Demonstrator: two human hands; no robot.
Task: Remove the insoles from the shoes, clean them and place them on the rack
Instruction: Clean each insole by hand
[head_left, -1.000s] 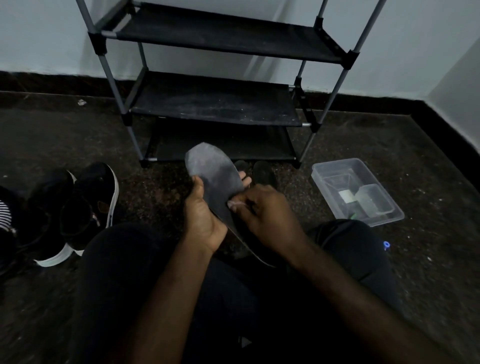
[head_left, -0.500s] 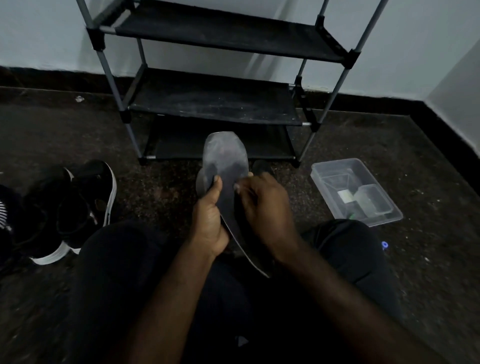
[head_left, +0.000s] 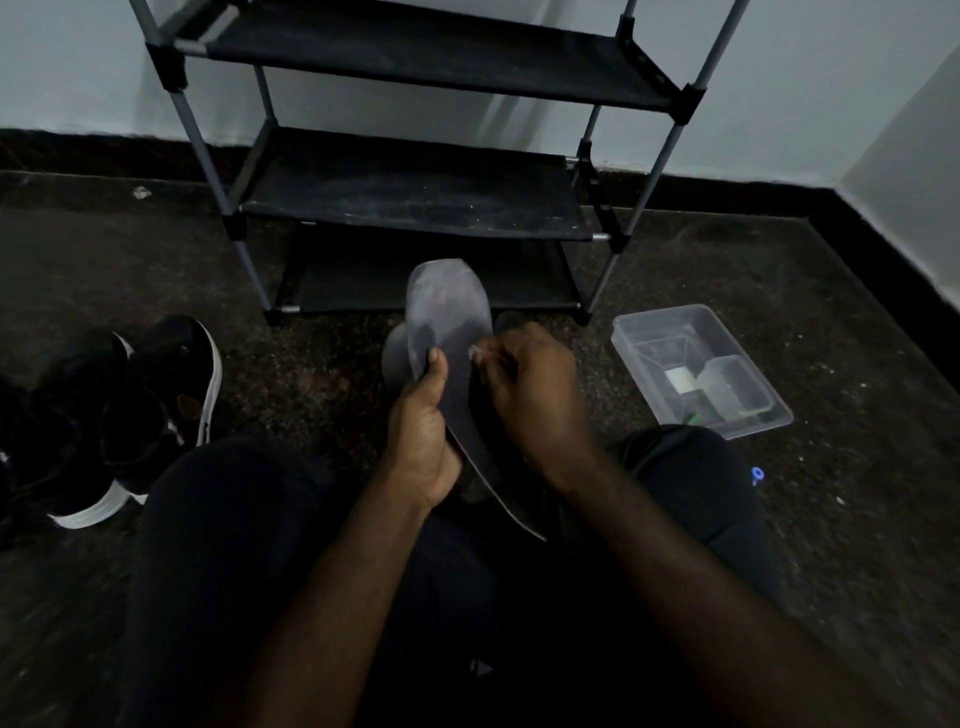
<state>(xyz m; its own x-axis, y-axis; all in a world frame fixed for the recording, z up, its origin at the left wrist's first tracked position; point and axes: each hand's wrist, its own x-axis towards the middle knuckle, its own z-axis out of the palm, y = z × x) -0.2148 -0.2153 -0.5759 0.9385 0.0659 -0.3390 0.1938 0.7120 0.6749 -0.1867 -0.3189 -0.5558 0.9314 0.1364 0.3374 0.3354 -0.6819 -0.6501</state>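
Grey and matte, the insole (head_left: 451, 332) stands nearly upright between the two hands. Its rounded toe end rises above them, showing pale scuffed patches, and its dark heel end slants down toward the lap. The left hand (head_left: 423, 441) grips it from the left, with the thumb pressed flat on the face and the fingers wrapped behind. The right hand (head_left: 530, 395) sits at the insole's right edge with its fingers curled. A small pale spot shows at the fingertips, but I cannot tell whether they pinch a scrap of something or the insole itself.

Just beyond the hands stands the rack (head_left: 415, 192), with dusty black shelves on grey poles; the insole's toe end overlaps its lowest shelf in view. Left of the left hand a pair of black shoes (head_left: 130, 410) with white soles lies on the dark speckled floor (head_left: 779, 291). Right of the right hand sits a clear plastic box (head_left: 701, 369), with bare floor around it up to the black skirting.
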